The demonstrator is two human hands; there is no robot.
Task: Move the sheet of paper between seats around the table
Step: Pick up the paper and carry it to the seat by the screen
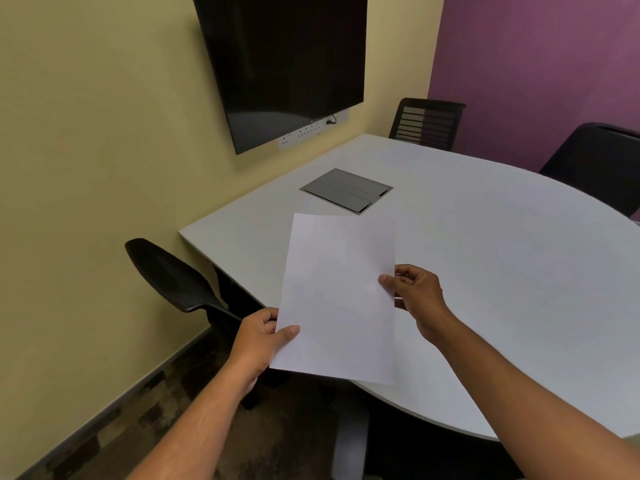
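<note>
Your two forearms reach in from the bottom of the view, and between your hands you hold the sheet of paper [337, 299] up off the tabletop [485, 271]. Your left hand [261, 341] grips the sheet at its lower left edge: the thumb lies on the upper face, the other fingers curl behind it. Your right hand [417, 296] pinches the right edge about halfway up, thumb on top, fingers underneath. Both hands are closed on the paper, one on each long side, with the blank white face turned toward you.

You have the sheet in portrait, tilted slightly so its top leans right. Its lower part hangs past the near curved rim of the tabletop, over the floor, while its upper part sits above the white surface. Its top edge comes just short of the grey cable hatch [346, 190] set flush into the tabletop.

To your left, a black chair [173, 275] stands against the tabletop's corner, close by your left hand. Across from you, a second black chair with a slatted back [427, 124] sits at the far edge, and a third chair [595, 157] shows at the right. A dark wall screen [287, 60] hangs on the yellow wall above a strip of sockets [311, 129]; the wall to the right is purple.
</note>
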